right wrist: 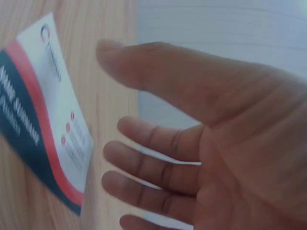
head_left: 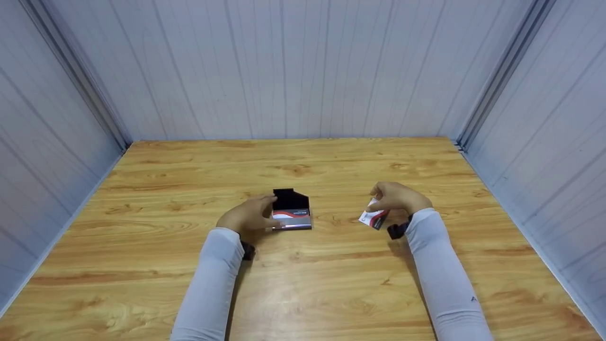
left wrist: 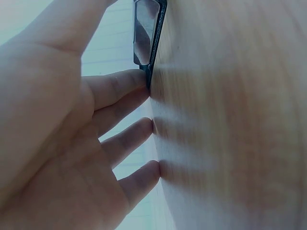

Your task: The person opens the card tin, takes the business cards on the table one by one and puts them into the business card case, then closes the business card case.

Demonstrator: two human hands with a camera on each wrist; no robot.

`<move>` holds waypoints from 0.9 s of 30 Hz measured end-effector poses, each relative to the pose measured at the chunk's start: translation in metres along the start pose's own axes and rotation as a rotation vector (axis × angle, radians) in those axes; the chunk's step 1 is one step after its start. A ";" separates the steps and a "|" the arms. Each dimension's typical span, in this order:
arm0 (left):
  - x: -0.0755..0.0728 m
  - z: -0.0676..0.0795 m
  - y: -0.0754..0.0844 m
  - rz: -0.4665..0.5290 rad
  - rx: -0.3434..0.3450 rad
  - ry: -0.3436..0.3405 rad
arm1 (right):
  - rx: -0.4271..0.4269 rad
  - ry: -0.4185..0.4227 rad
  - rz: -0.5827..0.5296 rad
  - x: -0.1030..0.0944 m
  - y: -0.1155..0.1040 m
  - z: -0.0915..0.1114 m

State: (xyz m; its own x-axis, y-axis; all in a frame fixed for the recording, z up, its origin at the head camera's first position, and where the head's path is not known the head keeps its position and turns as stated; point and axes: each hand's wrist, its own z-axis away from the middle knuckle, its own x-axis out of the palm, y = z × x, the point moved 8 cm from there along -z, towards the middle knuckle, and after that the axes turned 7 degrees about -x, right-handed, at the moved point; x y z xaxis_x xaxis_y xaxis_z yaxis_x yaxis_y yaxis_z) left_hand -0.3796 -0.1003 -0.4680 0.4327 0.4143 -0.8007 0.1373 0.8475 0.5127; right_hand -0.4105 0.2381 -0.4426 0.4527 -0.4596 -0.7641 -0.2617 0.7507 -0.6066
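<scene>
A business card case (head_left: 292,220) lies on the table with its black lid (head_left: 287,199) raised and a printed card showing inside. My left hand (head_left: 248,214) grips its left end, thumb along the front and index finger at the rear corner. In the left wrist view the other fingertips (left wrist: 152,168) reach down to the tabletop. A white, red and dark business card (right wrist: 45,115) is tilted, its face toward the right wrist camera. Over this card is my right hand (head_left: 398,198); the right wrist view shows its thumb and fingers spread apart, with the card beyond the fingertips.
The wood-grain table (head_left: 303,284) runs back to a pale panelled wall (head_left: 303,71). More panels rise along the left and right sides. A dark wrist-worn device (head_left: 397,230) sits under the right wrist, and another (head_left: 248,251) under the left.
</scene>
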 end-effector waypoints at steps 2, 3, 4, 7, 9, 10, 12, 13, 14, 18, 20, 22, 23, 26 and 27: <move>0.000 0.000 0.000 -0.002 -0.001 -0.003 | 0.046 -0.010 0.006 0.000 0.005 0.003; 0.000 0.001 0.001 -0.003 -0.001 -0.005 | 0.071 -0.019 0.009 0.000 0.008 0.004; 0.000 0.001 0.001 -0.005 -0.003 -0.008 | 0.094 -0.028 0.006 0.001 0.010 0.005; 0.001 0.001 0.000 -0.009 -0.008 -0.015 | 0.134 -0.054 0.007 0.003 0.015 0.007; 0.001 0.001 0.000 -0.007 -0.008 -0.014 | 0.131 -0.071 0.023 0.005 0.015 0.006; 0.001 0.000 0.000 -0.007 -0.007 -0.014 | 0.126 -0.074 0.028 0.005 0.015 0.006; 0.001 0.000 0.000 -0.006 -0.007 -0.013 | 0.119 -0.083 0.031 0.007 0.016 0.004; 0.001 0.000 0.000 -0.006 -0.007 -0.013 | 0.118 -0.085 0.031 0.007 0.017 0.004; 0.001 0.000 0.000 -0.007 -0.008 -0.014 | 0.120 -0.087 0.025 0.008 0.017 0.004; 0.000 0.001 0.000 -0.008 -0.010 -0.013 | 0.121 -0.089 0.027 0.010 0.020 0.002; 0.000 0.001 0.000 -0.006 -0.010 -0.010 | 0.126 -0.087 0.012 0.010 0.021 0.002; 0.000 0.001 0.000 -0.008 -0.007 -0.008 | 0.125 -0.087 0.001 0.010 0.021 0.002; 0.000 0.001 -0.001 -0.011 -0.009 -0.008 | 0.126 -0.087 -0.009 0.011 0.021 0.002; 0.001 0.001 -0.001 -0.012 -0.017 -0.011 | 0.124 -0.085 -0.023 0.011 0.021 0.003; 0.001 0.001 -0.002 -0.014 -0.017 -0.012 | 0.125 -0.081 -0.031 0.011 0.021 0.003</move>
State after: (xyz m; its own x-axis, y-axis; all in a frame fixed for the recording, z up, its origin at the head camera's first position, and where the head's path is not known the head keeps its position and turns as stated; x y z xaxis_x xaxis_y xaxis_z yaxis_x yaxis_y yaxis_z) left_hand -0.3787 -0.1017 -0.4691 0.4420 0.3985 -0.8037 0.1280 0.8587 0.4962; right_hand -0.4089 0.2505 -0.4630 0.5275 -0.4476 -0.7221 -0.1407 0.7922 -0.5938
